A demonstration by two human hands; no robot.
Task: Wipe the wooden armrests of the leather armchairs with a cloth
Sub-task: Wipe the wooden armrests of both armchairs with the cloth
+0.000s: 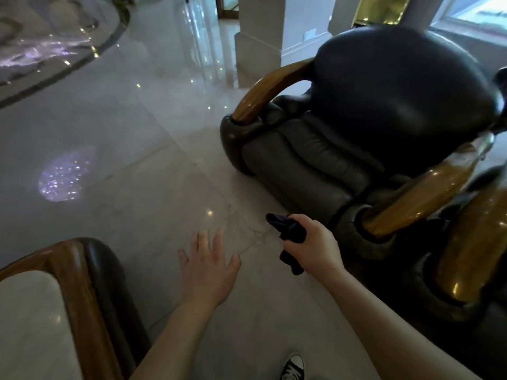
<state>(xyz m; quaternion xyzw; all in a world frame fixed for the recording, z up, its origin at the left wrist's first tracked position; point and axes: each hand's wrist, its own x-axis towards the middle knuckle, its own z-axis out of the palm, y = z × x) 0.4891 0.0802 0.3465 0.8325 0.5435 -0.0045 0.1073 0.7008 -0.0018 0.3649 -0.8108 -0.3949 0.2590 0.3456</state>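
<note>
arms: bare, no sleeves in view | footwear: black canvas sneaker (293, 366), white laces, white toe cap

This looks like a hotel or public-building lobby rather than a home. A wide polished marble floor (153, 149) mirrors many small ceiling lights and carries a curved dark inlay band (82, 65), and square white columns (260, 37) on stepped bases rise from it beside a brass-framed doorway (384, 9) and a large window (477, 12). Lounge seating stands on the open floor: a bulky dark leather armchair (370, 111) with thick curved wooden armrests (266, 94), a second like it just beside (472, 242), and a wood-rimmed, stone-topped table (79, 297) close by.
</note>
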